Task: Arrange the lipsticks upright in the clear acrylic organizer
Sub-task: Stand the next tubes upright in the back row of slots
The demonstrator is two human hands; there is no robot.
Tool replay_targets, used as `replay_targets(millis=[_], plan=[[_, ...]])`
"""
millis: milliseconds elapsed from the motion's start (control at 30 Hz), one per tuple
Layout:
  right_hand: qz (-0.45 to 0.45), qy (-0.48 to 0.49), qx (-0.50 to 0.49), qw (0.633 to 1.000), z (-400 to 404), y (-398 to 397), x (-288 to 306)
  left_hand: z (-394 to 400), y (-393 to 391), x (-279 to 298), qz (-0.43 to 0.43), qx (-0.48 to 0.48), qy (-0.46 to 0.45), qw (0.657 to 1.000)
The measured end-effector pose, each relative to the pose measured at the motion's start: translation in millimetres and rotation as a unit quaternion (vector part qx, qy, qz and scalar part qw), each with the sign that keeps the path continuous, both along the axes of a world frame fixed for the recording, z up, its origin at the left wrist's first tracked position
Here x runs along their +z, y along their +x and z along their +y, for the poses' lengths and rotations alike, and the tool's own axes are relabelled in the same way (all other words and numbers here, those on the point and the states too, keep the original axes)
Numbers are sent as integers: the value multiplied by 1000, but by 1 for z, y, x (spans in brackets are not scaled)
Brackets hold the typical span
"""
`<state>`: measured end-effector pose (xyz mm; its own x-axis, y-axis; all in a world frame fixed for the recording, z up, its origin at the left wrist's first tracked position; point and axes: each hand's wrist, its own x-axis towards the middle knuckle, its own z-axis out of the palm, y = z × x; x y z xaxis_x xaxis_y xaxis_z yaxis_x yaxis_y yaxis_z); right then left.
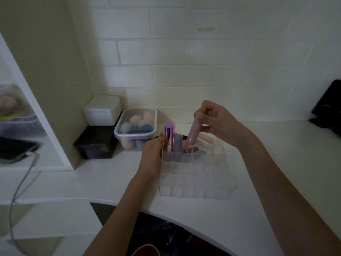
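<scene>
gripping a pale pink lipstick point(192, 131) tilted above the clear acrylic organizer point(195, 174), the right hand point(217, 122) hovered; the left hand point(154, 153) pinched a purple-capped lipstick point(168, 137) standing in the back row.

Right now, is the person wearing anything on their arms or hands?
No. Both forearms are bare as far as the picture shows: no sleeves, gloves, watch or bracelets. I can see no rings on the left hand or the right hand, though the light is dim.
</scene>
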<state>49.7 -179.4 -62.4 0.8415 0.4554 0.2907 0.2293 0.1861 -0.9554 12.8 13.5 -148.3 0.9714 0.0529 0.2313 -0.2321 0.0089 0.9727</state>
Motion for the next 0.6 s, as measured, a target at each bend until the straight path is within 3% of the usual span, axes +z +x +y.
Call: replay_targets(millis=[233, 400, 600], plan=[[-71, -128, -53, 988, 12, -8, 7, 0, 0, 0, 7, -2, -4, 1000], [-104, -230, -39, 967, 13, -13, 13, 1, 1, 0, 17, 5, 1, 1000], [-97, -275, -7, 956, 3, -17, 23, 0, 0, 0, -3, 5, 10, 1000]])
